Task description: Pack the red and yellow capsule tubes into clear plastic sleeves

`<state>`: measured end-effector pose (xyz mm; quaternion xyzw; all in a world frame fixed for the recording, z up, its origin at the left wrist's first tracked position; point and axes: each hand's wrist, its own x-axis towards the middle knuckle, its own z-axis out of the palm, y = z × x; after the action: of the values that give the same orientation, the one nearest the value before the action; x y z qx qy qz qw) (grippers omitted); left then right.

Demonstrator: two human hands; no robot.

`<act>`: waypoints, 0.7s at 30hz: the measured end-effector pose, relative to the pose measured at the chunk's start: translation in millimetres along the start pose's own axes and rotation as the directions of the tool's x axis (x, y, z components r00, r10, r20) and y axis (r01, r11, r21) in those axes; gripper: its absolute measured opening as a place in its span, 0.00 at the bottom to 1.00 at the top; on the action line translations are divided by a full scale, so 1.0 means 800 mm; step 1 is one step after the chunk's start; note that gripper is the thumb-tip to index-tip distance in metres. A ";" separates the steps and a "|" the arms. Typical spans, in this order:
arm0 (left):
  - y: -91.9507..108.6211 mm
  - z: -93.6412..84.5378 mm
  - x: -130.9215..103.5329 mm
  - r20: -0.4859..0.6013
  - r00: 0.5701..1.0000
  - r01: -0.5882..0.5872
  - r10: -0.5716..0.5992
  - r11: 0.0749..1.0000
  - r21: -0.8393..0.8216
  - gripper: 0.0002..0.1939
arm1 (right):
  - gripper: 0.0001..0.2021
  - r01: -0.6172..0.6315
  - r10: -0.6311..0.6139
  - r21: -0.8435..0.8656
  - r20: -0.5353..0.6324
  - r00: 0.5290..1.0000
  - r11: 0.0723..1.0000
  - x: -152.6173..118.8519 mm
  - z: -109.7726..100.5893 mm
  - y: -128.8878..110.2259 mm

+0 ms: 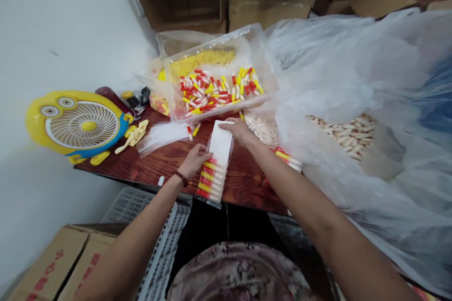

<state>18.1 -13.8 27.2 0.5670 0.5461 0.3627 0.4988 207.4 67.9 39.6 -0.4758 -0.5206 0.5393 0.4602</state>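
Observation:
A clear plastic bag (229, 163) lies on the dark wooden table in front of me. Its lower part holds a row of small white sticks (216, 183) with red and yellow caps. A white card (221, 140) fills the upper part. My left hand (195, 160) pinches the left edge of the bag, close to where the card meets the sticks. At the top, my right hand (238, 130) grips the card's upper right corner with thumb and fingers. Two loose capped sticks (197, 129) and several flat clear bags (165, 136) lie left of the card.
Behind stands a clear plastic tub (226, 108) of capped sticks and yellow caps. Piles of white sticks (262, 128) and a large translucent sheet (328, 75) spread to the right. A yellow fan (88, 126) stands left, near yellow gloves (133, 136). Cardboard boxes (45, 258) sit below.

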 end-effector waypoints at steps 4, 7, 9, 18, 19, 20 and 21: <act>0.006 -0.014 -0.032 0.142 0.970 0.214 -0.197 0.969 -0.120 0.25 | 0.14 -0.001 -0.001 -0.026 -0.072 0.997 1.000 -0.017 0.025 -0.002; 0.004 -0.022 -0.054 0.150 0.945 0.308 -0.290 0.945 -0.114 0.26 | 0.13 0.002 -0.012 -0.125 -0.080 0.997 0.992 -0.029 0.038 0.004; 0.002 -0.025 -0.067 0.137 0.940 0.330 -0.313 0.935 -0.127 0.25 | 0.12 -0.007 -0.015 -0.179 -0.126 0.992 0.984 -0.031 0.042 0.008; -0.020 -0.048 -0.118 0.183 0.905 0.406 -0.383 0.907 -0.109 0.24 | 0.16 -0.233 0.055 -0.370 -0.434 0.899 0.899 0.000 0.002 0.049; -0.024 -0.053 -0.122 0.177 0.901 0.417 -0.395 0.902 -0.109 0.24 | 0.17 -0.255 0.033 -0.427 -0.461 0.887 0.868 0.003 -0.006 0.052; -0.027 -0.058 -0.126 0.165 0.898 0.428 -0.407 0.896 -0.119 0.25 | 0.18 -0.273 0.010 -0.481 -0.480 0.877 0.833 0.006 -0.015 0.054; -0.030 -0.063 -0.130 0.148 0.897 0.436 -0.417 0.889 -0.139 0.24 | 0.20 -0.285 -0.012 -0.528 -0.490 0.872 0.800 0.009 -0.024 0.054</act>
<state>-51.0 -109.4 29.8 0.4086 0.5955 0.2559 0.6426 225.1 75.8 -3.8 -0.7473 -0.4964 0.2537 0.3617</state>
